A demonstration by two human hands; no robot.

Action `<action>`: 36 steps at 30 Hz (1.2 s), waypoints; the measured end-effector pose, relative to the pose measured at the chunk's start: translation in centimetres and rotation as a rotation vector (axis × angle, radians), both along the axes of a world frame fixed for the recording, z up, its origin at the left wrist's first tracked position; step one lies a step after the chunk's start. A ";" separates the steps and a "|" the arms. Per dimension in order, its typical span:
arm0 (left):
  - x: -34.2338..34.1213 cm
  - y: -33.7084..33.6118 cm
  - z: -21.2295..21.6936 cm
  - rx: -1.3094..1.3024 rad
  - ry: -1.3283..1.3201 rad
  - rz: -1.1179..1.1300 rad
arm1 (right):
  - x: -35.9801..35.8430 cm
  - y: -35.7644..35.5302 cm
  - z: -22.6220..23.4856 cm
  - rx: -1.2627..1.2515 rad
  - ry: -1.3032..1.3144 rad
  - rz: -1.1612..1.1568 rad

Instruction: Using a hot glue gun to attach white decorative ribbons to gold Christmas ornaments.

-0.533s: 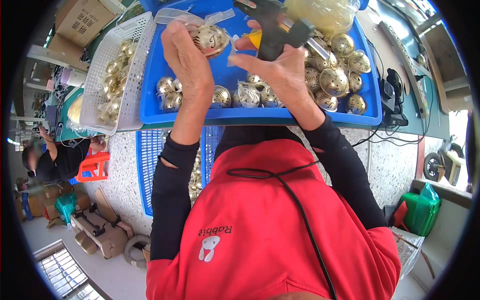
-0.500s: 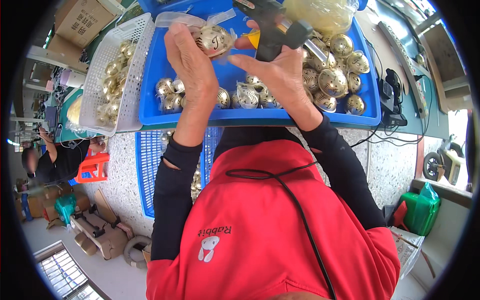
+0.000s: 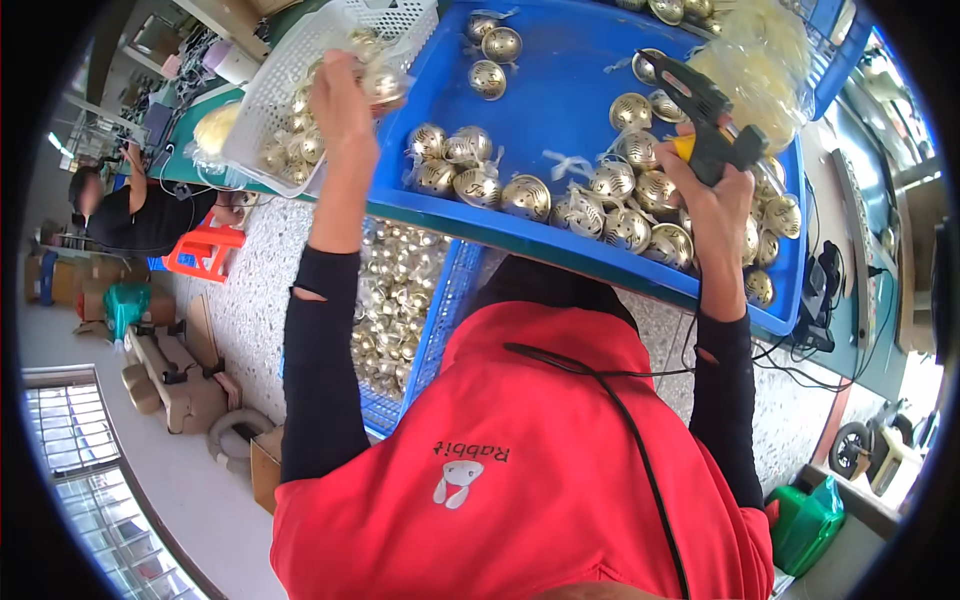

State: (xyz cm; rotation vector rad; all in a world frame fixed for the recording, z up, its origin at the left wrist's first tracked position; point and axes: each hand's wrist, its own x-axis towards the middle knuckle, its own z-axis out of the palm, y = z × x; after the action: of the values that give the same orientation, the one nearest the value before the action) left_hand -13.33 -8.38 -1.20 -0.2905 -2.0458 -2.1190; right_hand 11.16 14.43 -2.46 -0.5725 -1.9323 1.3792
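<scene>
My left hand (image 3: 345,110) is closed round a gold ball ornament (image 3: 386,88) with a clear ribbon, above the right side of a white perforated basket (image 3: 262,122). Motion blurs its fingertips. More gold ball ornaments lie in that basket beneath the hand. My right hand (image 3: 715,205) grips a black glue gun (image 3: 708,110) with a yellow trigger, raised over the right part of a blue tray (image 3: 560,95). Below the gun, patterned gold balls (image 3: 655,190) with ribbons lie crowded together. A smaller group (image 3: 470,147) sits near the tray's front left.
A clear bag of yellowish material (image 3: 755,60) lies at the tray's back right. Below the table edge stands a blue crate (image 3: 440,300) full of gold balls. Black cables (image 3: 820,290) run beside the tray. Another person (image 3: 130,205) is at far left, near a red stool (image 3: 203,250).
My left hand has carried the gold ball left from the tray to over the white basket. My right hand has moved right with the glue gun, away from the ball. The view has shifted.
</scene>
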 end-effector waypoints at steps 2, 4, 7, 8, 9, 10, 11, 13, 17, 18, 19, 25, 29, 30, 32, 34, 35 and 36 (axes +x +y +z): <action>-3.9 -4.3 -0.5 -0.181 0.032 0.162 | 0.2 0.3 -0.5 0.037 0.051 -0.018; -6.2 -6.3 -0.1 -0.184 -0.038 0.182 | 0.4 0.6 -0.4 -0.076 0.044 -0.043; -10.5 -9.1 -1.1 -0.760 0.339 0.355 | 0.5 0.4 0.1 -0.114 0.017 -0.065; -12.0 -9.7 -1.4 -0.776 0.285 0.326 | 0.4 0.2 0.3 -0.118 0.016 -0.074; -12.4 -9.1 -1.4 -0.793 0.231 0.284 | 0.4 0.2 0.4 -0.107 0.018 -0.070; -13.0 -8.9 -0.7 -0.646 -0.046 0.150 | 0.5 0.3 0.5 -0.095 0.020 -0.063; -13.1 -8.6 -0.8 -0.651 -0.048 0.133 | 0.7 0.3 0.1 -0.103 0.059 -0.036; -12.8 -7.4 -0.3 -0.694 0.268 0.236 | 0.6 0.2 -0.1 -0.140 0.082 -0.062; -4.6 2.2 1.8 -0.750 0.668 -0.025 | 1.0 0.1 0.4 -0.195 0.063 -0.095; -2.8 4.3 1.7 -0.761 0.610 -0.173 | 1.2 0.2 0.4 -0.201 0.072 -0.077; -2.5 5.8 0.6 -0.800 0.658 -0.296 | 1.3 0.2 0.5 -0.208 0.080 -0.060; 2.8 13.9 -4.1 -0.944 0.461 -0.882 | 1.3 0.6 1.2 -0.245 0.215 -0.097; 6.4 17.4 -5.6 -0.958 0.388 -0.847 | 2.0 1.1 1.0 -0.205 0.168 -0.098; 6.8 18.0 -5.8 -0.931 0.379 -0.776 | 2.0 1.1 1.1 -0.203 0.174 -0.112; 7.0 18.7 -5.9 -0.929 0.376 -0.800 | 2.1 1.1 2.4 -0.287 0.129 -0.088; 7.6 19.2 -6.2 -0.925 0.373 -0.815 | 1.6 1.3 0.7 -0.143 0.289 -0.066; 7.9 19.3 -6.6 -0.941 0.397 -0.845 | 2.1 1.8 -0.3 -0.141 0.294 -0.069; 8.0 19.4 -6.8 -0.957 0.420 -0.876 | 2.1 1.7 -0.1 -0.148 0.259 -0.077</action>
State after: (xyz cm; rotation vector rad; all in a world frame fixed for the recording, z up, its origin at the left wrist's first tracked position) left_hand -5.33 11.04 -8.01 -1.8263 -2.7159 -0.9140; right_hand 13.30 16.11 -2.55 -0.5041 -1.5981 1.4770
